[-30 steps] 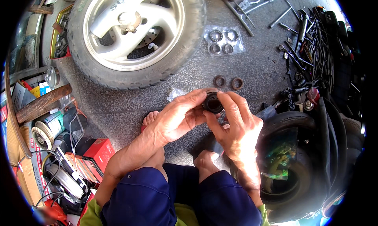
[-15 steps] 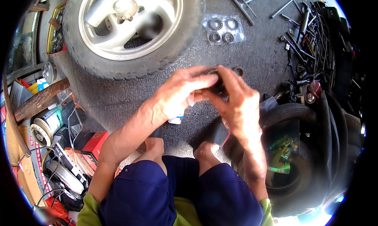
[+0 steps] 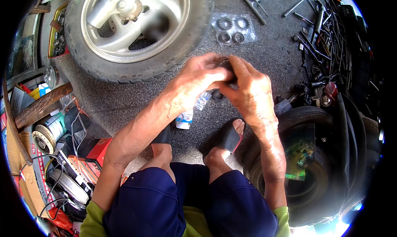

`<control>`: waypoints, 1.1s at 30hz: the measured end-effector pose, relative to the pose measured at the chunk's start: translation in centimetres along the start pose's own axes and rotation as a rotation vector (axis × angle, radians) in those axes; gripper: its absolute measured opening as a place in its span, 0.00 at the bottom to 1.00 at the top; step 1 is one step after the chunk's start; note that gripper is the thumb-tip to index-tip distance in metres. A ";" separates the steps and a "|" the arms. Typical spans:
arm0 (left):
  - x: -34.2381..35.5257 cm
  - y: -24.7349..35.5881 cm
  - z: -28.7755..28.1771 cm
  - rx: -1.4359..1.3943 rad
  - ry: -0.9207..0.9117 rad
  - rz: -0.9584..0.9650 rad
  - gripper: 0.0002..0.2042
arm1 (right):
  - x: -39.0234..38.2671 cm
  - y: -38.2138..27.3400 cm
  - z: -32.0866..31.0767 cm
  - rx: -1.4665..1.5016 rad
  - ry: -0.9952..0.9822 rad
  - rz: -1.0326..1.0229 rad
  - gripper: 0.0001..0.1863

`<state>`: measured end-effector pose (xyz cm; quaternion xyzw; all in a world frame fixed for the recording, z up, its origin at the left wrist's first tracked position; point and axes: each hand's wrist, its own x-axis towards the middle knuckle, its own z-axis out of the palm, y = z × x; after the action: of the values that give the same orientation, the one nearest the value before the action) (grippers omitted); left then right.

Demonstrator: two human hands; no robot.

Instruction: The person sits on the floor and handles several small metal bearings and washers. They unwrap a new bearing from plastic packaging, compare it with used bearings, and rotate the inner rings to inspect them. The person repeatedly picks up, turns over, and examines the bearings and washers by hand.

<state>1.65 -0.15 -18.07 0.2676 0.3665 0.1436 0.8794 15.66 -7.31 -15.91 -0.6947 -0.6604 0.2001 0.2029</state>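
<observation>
Both hands meet in front of me above the ground, closed around a small dark round metal part [image 3: 226, 65], mostly covered by fingers. My left hand [image 3: 197, 78] grips it from the left, its thumb laid along it. My right hand [image 3: 253, 92] pinches it from the right with bent fingers. Below the hands, a small dark ring-like piece [image 3: 217, 95] lies on the ground by a crumpled clear plastic wrapper [image 3: 202, 100]. A white and blue tube or small box [image 3: 184, 119] is close to my left foot. Farther off is a clear pack [image 3: 234, 29] holding several ring-shaped bearing parts.
A tyre on a white spoked wheel [image 3: 136, 55] lies at the far left. Scattered wrenches and tools [image 3: 318, 42] cover the right side. Loose tyres [image 3: 306, 117] are stacked at lower right. A red box [image 3: 99, 150], a wire spool [image 3: 45, 138] and a wooden handle [image 3: 45, 104] crowd the left.
Both hands have risen slightly, away from me, still on the dark part. The ring seen past my right fingers is no longer visible there. The wrapper and ground piece now show below.
</observation>
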 end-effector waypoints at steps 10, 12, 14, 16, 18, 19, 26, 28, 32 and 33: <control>0.7 -1.4 -0.9 0.052 -0.038 -0.034 0.22 | -0.5 1.2 0.7 0.099 -0.066 0.052 0.20; 0.6 -1.4 -0.9 0.031 -0.058 -0.029 0.23 | -0.9 1.5 1.1 0.090 -0.030 0.054 0.22; 0.5 -1.9 -1.3 -0.015 -0.051 -0.060 0.25 | -1.4 1.6 1.1 0.088 -0.016 0.065 0.24; 0.4 -3.0 -2.2 0.223 0.007 0.041 0.28 | -2.0 1.7 0.8 0.085 -0.023 0.092 0.26; 0.0 -5.1 -3.8 0.737 0.104 0.272 0.31 | -3.0 2.2 0.6 0.094 0.006 0.165 0.27; -0.5 -5.7 -4.7 1.122 0.075 0.433 0.33 | -3.5 2.3 0.5 0.105 0.013 0.199 0.27; -1.6 -9.6 -10.4 1.883 -0.013 0.506 0.26 | -5.9 2.3 0.5 0.100 -0.019 0.324 0.28; -1.5 -9.4 -10.8 1.706 0.054 0.510 0.23 | -6.5 2.0 0.7 0.079 -0.023 0.320 0.28; -2.1 -6.7 -9.0 1.346 0.030 0.389 0.23 | -7.2 2.0 1.1 0.030 -0.016 0.270 0.28; -2.4 -6.4 -8.5 1.292 0.026 0.369 0.23 | -7.1 1.8 1.0 0.006 -0.035 0.206 0.30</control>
<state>-5.80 -3.31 -25.35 0.7965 0.3378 0.0465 0.4993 16.32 -14.45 -17.68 -0.7549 -0.5882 0.2339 0.1719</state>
